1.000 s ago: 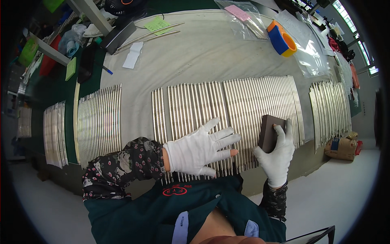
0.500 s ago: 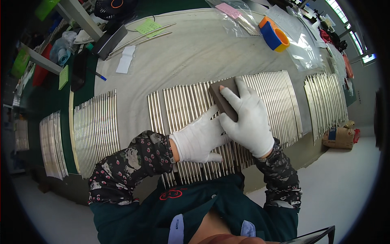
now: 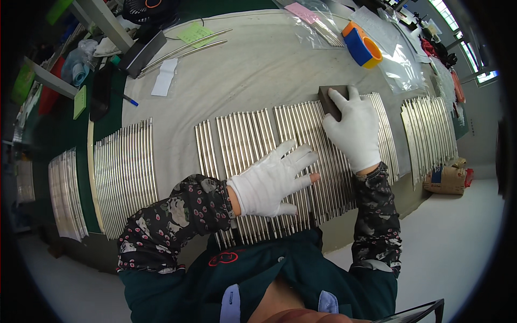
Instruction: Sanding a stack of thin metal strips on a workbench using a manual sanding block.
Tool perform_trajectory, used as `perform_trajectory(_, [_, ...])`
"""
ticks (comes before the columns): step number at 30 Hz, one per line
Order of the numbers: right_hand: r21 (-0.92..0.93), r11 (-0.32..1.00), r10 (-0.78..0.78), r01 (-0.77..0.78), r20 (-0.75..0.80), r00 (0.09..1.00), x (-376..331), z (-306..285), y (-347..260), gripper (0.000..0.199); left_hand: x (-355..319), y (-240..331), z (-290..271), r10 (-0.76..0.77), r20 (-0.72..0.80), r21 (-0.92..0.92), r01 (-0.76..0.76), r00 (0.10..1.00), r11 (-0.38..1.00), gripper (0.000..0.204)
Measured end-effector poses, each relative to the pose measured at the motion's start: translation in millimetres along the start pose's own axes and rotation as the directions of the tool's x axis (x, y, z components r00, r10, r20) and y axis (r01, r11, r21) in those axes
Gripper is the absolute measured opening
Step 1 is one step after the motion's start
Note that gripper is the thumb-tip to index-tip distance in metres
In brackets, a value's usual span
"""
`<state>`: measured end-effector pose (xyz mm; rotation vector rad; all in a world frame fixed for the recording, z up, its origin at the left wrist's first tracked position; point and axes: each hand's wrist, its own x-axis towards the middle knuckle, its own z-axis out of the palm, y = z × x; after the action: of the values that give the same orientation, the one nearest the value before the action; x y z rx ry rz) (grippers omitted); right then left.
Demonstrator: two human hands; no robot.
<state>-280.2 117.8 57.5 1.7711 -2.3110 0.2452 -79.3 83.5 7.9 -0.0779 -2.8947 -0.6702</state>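
Observation:
Slim shiny metal rods (image 3: 245, 132) lie side by side in a long row across the cloth-covered table in front of me. My left hand (image 3: 269, 180), in a white glove with one bare fingertip, rests spread over the middle of the row. My right hand (image 3: 355, 129), also gloved in white, grips a dark grey-brown rectangular block (image 3: 328, 102) over the far ends of the rods on the right. Narrow gaps split the row at its left part. The glove hides part of the block and the rods beneath.
More rod groups lie to the left (image 3: 126, 177) and right (image 3: 429, 132). Farther back are a blue and orange tape ring (image 3: 362, 46), a plastic bag with rods (image 3: 318, 27), two loose rods (image 3: 188, 51) and a white paper slip (image 3: 164, 77). A blue pen (image 3: 131, 100) lies at left.
My right hand has moved right and slightly away from me with the block, uncovering a gap in the row. My left hand stays nearly in place, its fingers now more spread.

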Motion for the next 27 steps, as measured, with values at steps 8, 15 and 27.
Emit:
perform_trajectory(8, [-0.020,0.997,0.070,-0.069,0.115,0.991,3,-3,-2,0.047,-3,2,1,-0.016,-0.031,-0.016,0.015,0.999,1.000,0.076])
perform_trajectory(15, [0.153,0.980,-0.140,0.128,0.067,0.988,-2,8,-29,0.050,-2,1,-1,-0.026,-0.023,-0.029,0.025,0.999,0.999,0.076])
perform_trajectory(27, [0.092,0.994,0.074,-0.064,-0.112,0.991,-23,-6,40,0.047,-2,2,1,-0.007,-0.044,-0.005,0.007,0.999,1.000,0.076])
